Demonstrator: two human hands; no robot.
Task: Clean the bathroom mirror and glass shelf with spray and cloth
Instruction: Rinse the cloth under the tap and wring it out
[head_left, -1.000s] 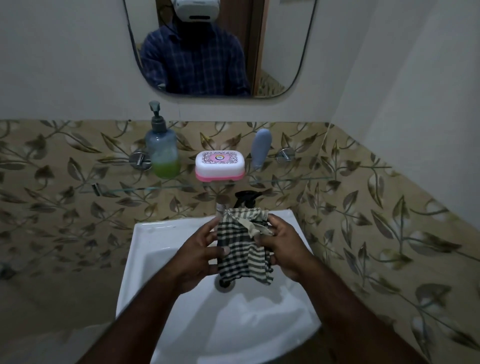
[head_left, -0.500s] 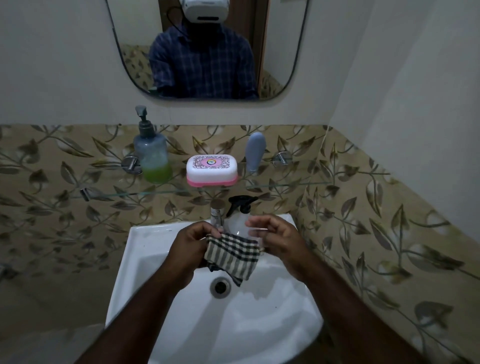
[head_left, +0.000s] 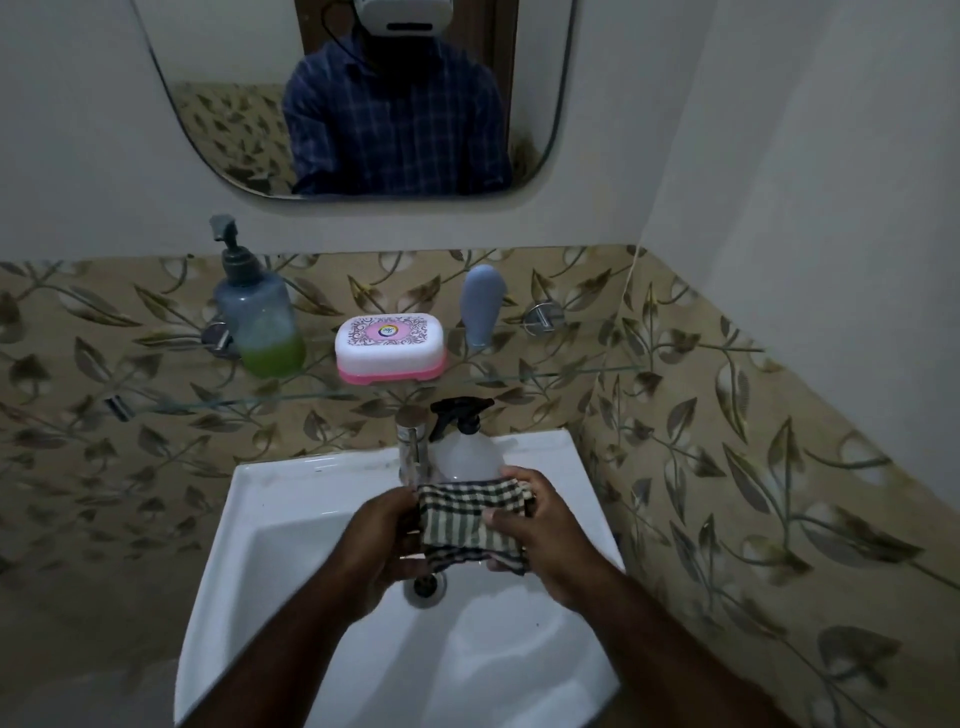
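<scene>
1. Hands meet over the sink (head_left: 270, 525): the left hand (head_left: 382, 545) grips one side of the folded checked cloth (head_left: 470, 519), and the right hand (head_left: 545, 540) pinches the other, thumb on top.
2. Spray bottle (head_left: 465, 441) stands on the sink's back rim, just beside the tap (head_left: 413, 441).
3. Glass shelf (head_left: 545, 371) above carries a soap dispenser (head_left: 260, 322), a soap box (head_left: 389, 348) and a blue tube (head_left: 483, 304).
4. Mirror (head_left: 218, 114) hangs higher still.

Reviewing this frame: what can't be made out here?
- Mirror: top cut off by the head view's upper edge.
- Spray bottle: base hidden behind the cloth and right hand.
- Drain: partly covered by the left hand.
</scene>
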